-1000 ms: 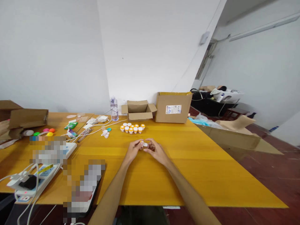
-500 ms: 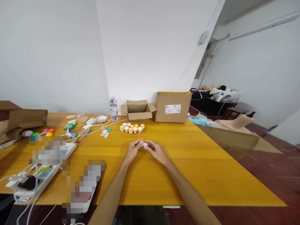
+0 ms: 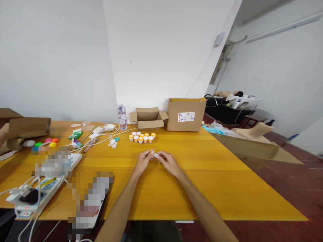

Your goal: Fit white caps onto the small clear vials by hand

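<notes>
Since a second ago, right hand (image 3: 168,162) fingers have drawn in on the small white piece (image 3: 155,155); less of its face shows. Piece sits pinched between right and left hand (image 3: 143,162), over the table (image 3: 217,178). Beyond: white-and-orange pieces (image 3: 140,139) clustered, then open box (image 3: 150,125), bigger carton (image 3: 185,126) beside it.

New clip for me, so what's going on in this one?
A person at a yellow-brown table has both hands together, the left hand and right hand pinching a small whitish item between their fingertips; the fingers hide much of it. Just beyond stands a cluster of small white-and-orange pieces. Behind those are an open cardboard box and, to its right, a taller labelled box.
</notes>
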Available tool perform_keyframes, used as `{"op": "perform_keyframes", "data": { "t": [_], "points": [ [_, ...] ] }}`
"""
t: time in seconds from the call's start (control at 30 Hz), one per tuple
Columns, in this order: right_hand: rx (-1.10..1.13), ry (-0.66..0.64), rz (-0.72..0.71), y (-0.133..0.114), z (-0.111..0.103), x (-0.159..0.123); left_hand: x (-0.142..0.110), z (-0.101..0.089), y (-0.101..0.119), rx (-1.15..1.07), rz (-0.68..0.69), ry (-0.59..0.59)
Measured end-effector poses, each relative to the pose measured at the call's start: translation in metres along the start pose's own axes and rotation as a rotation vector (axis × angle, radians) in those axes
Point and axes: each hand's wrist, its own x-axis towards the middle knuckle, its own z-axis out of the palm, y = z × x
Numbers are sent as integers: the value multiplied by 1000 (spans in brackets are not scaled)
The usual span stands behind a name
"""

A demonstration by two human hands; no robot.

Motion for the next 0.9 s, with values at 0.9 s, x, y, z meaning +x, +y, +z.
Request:
{"op": "perform_keyframes", "data": {
  "t": [0.9],
  "points": [
    [5, 11, 18, 1, 1, -1, -2, 3, 5, 21, 13, -12]
  ]
}}
